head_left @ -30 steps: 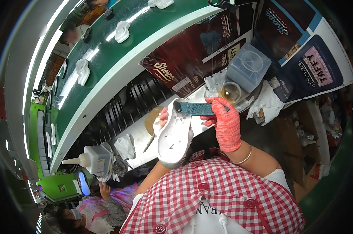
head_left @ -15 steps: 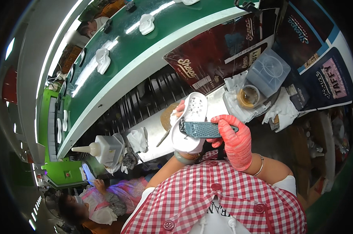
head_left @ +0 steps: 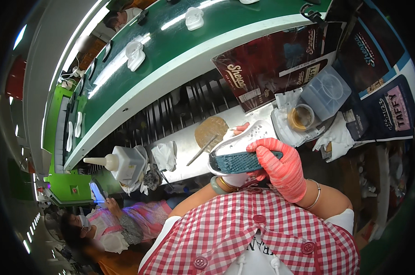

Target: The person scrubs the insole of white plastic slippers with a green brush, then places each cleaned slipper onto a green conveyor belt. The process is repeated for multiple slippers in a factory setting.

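In front of my chest my left hand (head_left: 241, 129) is closed around a white clog (head_left: 244, 143) with holes in its toe part. The clog hides most of that hand; some fingertips show at the far side. My right hand (head_left: 281, 172), in a pink-red knit glove, grips a dark teal textured sole (head_left: 237, 163). The sole lies lengthwise against the clog's near side, touching it. Part of the sole is behind my gloved fingers. Beyond the clog, a thin stick (head_left: 202, 150) rests across a round brown disc (head_left: 212, 132) on the metal bench (head_left: 182, 158).
A white squeeze bottle (head_left: 125, 164) with a long nozzle and crumpled paper (head_left: 164, 156) stand left. To the right are a cup of amber liquid (head_left: 301, 117), a clear plastic container (head_left: 326, 91) and printed cardboard (head_left: 267, 64). White shoe parts lie on the green conveyor (head_left: 166, 46). A co-worker (head_left: 120, 220) sits left.
The sole, earlier held crosswise over the clog, now lies along its side. The clog has turned with its toe toward the right. The view has shifted slightly.
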Available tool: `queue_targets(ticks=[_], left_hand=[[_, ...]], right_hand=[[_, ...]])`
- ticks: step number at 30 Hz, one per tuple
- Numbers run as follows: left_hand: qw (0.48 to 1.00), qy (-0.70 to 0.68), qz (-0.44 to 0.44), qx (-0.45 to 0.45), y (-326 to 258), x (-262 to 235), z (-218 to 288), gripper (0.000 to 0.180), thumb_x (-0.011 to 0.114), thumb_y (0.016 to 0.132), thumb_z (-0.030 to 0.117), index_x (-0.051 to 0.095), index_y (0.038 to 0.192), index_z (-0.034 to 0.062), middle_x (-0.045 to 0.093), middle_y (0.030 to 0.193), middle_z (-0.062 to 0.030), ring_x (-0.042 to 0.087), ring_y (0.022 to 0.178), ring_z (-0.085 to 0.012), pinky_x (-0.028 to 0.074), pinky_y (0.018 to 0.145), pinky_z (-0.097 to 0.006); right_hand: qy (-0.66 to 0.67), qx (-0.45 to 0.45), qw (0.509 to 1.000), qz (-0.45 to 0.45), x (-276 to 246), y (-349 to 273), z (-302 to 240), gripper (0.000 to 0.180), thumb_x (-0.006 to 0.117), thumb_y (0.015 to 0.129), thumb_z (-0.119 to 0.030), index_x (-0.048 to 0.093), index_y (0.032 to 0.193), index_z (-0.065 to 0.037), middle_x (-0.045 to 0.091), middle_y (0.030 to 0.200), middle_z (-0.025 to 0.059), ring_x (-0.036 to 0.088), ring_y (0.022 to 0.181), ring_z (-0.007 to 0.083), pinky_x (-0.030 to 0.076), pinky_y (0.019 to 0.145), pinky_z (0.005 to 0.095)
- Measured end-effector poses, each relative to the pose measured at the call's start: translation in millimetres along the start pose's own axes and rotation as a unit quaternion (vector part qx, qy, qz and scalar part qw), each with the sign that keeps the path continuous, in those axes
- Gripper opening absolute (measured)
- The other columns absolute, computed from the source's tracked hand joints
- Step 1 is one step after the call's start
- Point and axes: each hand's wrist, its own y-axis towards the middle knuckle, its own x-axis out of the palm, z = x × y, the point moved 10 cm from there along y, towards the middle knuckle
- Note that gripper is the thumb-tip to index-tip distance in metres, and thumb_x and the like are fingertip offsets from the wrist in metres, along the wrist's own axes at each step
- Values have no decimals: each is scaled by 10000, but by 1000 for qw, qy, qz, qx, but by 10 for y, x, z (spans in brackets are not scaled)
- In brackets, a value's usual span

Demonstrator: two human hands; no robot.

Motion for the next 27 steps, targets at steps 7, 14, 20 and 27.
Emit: queue_targets(ticks=[7, 14, 20, 27], left_hand=[[690, 722, -48, -21, -290, 533, -18, 286, 587, 833, 87, 485, 1099, 60, 541, 968, -18, 540, 897, -131, 465, 806, -287], [714, 688, -37, -127, -444, 804, 120, 611, 691, 763, 74, 399, 1299, 39, 518, 1237, -122, 525, 1123, -222, 432, 964, -353], [860, 496, 27, -116, -547, 821, 275, 658, 802, 654, 120, 485, 1222, 21, 573, 1170, -112, 568, 1066, -225, 468, 927, -368], [843, 525, 45, -109, -664, 729, 605, 762, 831, 631, 133, 439, 1275, 23, 574, 1161, -83, 537, 1088, -175, 449, 925, -324]], right_hand=[[-88, 16, 993, -83, 159, 147, -274, 222, 512, 923, -181, 627, 1011, -13, 642, 850, 48, 608, 642, 77, 474, 526, 172], [-190, -11, 972, -139, 451, 300, -556, 216, 523, 910, -177, 649, 957, -7, 638, 838, 45, 618, 601, 69, 472, 492, 163], [-232, -20, 963, -136, 567, 239, -589, 224, 528, 902, -201, 651, 934, -16, 638, 793, 37, 610, 575, 62, 454, 472, 161], [-233, -14, 968, -88, 396, 120, -594, 222, 531, 908, -209, 648, 937, -22, 644, 799, 38, 593, 568, 56, 438, 466, 160]])
